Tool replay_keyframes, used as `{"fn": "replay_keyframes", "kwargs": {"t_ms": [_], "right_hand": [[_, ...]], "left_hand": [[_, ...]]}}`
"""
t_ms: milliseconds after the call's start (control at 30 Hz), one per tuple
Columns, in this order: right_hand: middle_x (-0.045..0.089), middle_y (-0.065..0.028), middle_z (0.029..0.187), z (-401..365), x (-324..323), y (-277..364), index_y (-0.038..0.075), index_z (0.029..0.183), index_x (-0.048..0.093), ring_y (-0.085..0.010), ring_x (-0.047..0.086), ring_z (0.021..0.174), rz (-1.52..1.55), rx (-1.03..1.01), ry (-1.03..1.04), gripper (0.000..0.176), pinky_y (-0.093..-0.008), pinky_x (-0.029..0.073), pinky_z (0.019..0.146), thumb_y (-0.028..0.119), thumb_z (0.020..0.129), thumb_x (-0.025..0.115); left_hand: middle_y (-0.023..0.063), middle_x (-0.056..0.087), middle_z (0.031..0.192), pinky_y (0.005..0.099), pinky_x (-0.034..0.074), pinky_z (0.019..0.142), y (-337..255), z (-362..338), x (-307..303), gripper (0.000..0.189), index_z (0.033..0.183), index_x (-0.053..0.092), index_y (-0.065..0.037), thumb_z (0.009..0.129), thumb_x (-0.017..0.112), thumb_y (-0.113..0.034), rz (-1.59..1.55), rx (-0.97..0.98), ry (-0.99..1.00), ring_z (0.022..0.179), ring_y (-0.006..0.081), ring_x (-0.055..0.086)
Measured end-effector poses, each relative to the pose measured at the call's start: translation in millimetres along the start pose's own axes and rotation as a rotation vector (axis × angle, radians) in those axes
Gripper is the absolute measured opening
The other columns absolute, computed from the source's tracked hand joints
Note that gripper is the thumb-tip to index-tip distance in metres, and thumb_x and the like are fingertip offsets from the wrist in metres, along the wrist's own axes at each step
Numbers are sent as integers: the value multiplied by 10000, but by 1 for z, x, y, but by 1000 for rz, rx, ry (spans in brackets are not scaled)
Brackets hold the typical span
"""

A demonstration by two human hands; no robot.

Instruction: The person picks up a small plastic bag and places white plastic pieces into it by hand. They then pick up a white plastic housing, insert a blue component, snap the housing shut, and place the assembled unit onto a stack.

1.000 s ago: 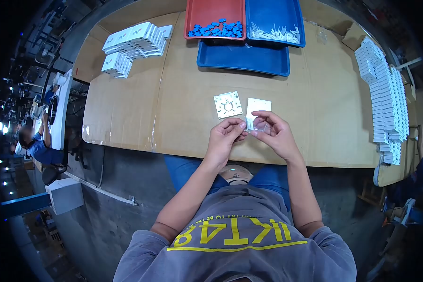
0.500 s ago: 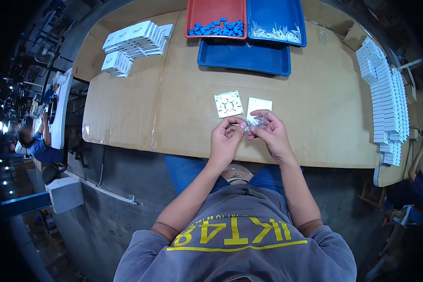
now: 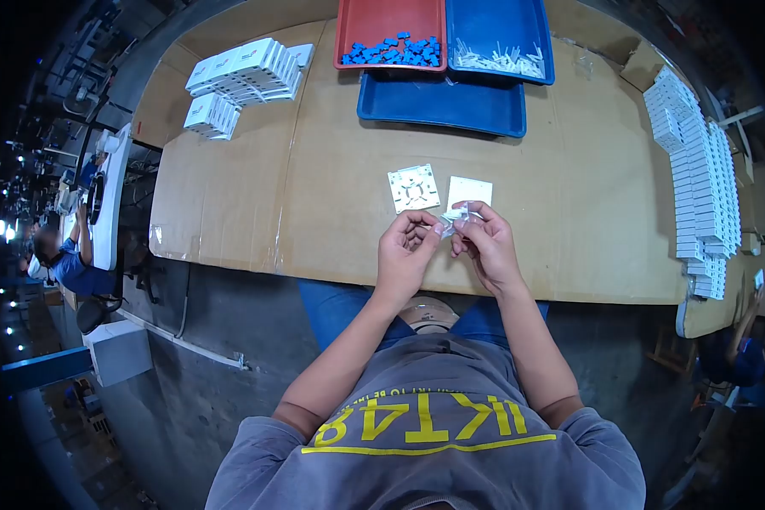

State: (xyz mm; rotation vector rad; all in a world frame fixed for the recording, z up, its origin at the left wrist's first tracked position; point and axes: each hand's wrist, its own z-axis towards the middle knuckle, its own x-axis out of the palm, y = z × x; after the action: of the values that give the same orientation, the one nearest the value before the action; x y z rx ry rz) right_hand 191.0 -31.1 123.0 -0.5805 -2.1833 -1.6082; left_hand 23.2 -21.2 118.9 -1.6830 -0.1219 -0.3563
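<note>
While I watch from my distant seat through the head camera, the thumb and index finger of the left hand [image 3: 406, 255] pinch one side of a small clear packet [image 3: 452, 224], its other fingers curled in. The right hand [image 3: 491, 251] grasps the packet's other side between thumb and fingertips. The packet is held between the hands, above the near part of the table [image 3: 340, 178], with small whitish pieces showing inside (too blurred for me to count).

Just beyond the fingertips I see two squarish white things on the cardboard-coloured surface: a white plate with dark cutouts [image 3: 414, 188], a little to the left, and a plain white square [image 3: 471, 191], partly behind the right hand's fingers. They lie near each other, apart.

Farther out, a red tray [image 3: 389, 17] holds blue pieces [image 3: 391, 51], and beside it a blue tray [image 3: 495, 19] holds slender white pieces [image 3: 506, 61]. A second blue tray [image 3: 440, 106] sits on the near side of both. At the left stand rows of white cases [image 3: 245, 70]; along the right edge run long stacks of white parts [image 3: 699, 183]. Beyond the table I make out a person in blue [image 3: 81, 270] at left and another person [image 3: 744, 357] at right.
</note>
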Motion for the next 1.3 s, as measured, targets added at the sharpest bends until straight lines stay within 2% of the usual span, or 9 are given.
{"fn": "replay_keyframes", "kwargs": {"t_ms": [133, 333, 433, 533, 633, 833, 933, 1033, 1300], "right_hand": [[688, -68, 931, -1, 0, -2, 3, 1204, 611, -115, 663, 756, -197, -92, 31, 212, -279, 567, 680, 22, 997, 654], [710, -72, 954, 2, -9, 2, -18, 1266, 611, -127, 694, 795, -105, 42, 60, 271, -270, 584, 724, 33, 1005, 664], [719, -80, 943, 0, -11, 10, -15, 1327, 597, -134, 700, 800, -72, 49, 65, 326, -271, 584, 735, 52, 1015, 662], [732, -92, 949, -2, -5, 16, -1, 1356, 587, -143, 710, 802, -101, 23, 97, 344, -268, 582, 734, 58, 1023, 655], [729, -82, 924, -4, 7, 23, 13, 1389, 563, -141, 721, 778, -225, -25, 38, 382, -263, 587, 723, 36, 1019, 651], [755, -106, 989, -3, 1, 3, -1, 1365, 604, -133, 721, 803, -323, -145, 89, 331, -257, 588, 733, 24, 1035, 622], [757, -103, 1010, -2, 1, 2, -19, 1309, 660, -119, 705, 817, -388, -186, 67, 278, -255, 585, 732, 19, 1037, 620], [758, -100, 1029, -3, 2, 0, -34, 1260, 698, -110, 692, 833, -393, -241, 29, 244, -253, 579, 726, 38, 1035, 639], [769, -86, 1024, -2, 2, -4, -29, 1244, 718, -94, 677, 842, -469, -228, 26, 243, -250, 577, 734, 74, 1031, 666]], "left_hand": [[36, 627, 1041, 212, 515, 783, -2, 0, 4, 229, 1128, 549, -7, 960, 697, 42, -108, 10, -3, 858, 64, 623], [56, 617, 1066, 241, 534, 868, 0, 6, -6, 268, 1167, 536, -26, 959, 686, 53, -95, -60, 51, 999, 101, 647], [58, 628, 1120, 289, 535, 926, -3, 8, -11, 260, 1207, 547, -58, 989, 658, 28, -203, -66, 59, 1088, 125, 634], [68, 636, 1145, 321, 527, 950, -17, 4, -8, 238, 1234, 548, -66, 1017, 613, 7, -389, -193, 71, 1107, 144, 634], [75, 635, 1161, 340, 520, 959, -12, 5, -12, 217, 1255, 550, -67, 1043, 567, -22, -312, -159, 45, 1107, 149, 635], [80, 634, 1179, 300, 518, 940, 5, 5, -16, 232, 1273, 574, -24, 1042, 554, -23, -63, 12, -1, 1077, 144, 635], [68, 647, 1145, 292, 526, 933, -2, 4, -12, 229, 1264, 584, -8, 1036, 587, -29, -72, 16, 16, 1033, 129, 642], [56, 667, 1103, 292, 544, 905, -3, 6, -17, 205, 1233, 601, -13, 1031, 621, -44, -192, -156, -29, 1005, 118, 652], [59, 695, 1123, 280, 550, 874, -4, 9, -32, 262, 1299, 630, -1, 1050, 616, -82, 11, -53, 81, 1015, 115, 656]]}}
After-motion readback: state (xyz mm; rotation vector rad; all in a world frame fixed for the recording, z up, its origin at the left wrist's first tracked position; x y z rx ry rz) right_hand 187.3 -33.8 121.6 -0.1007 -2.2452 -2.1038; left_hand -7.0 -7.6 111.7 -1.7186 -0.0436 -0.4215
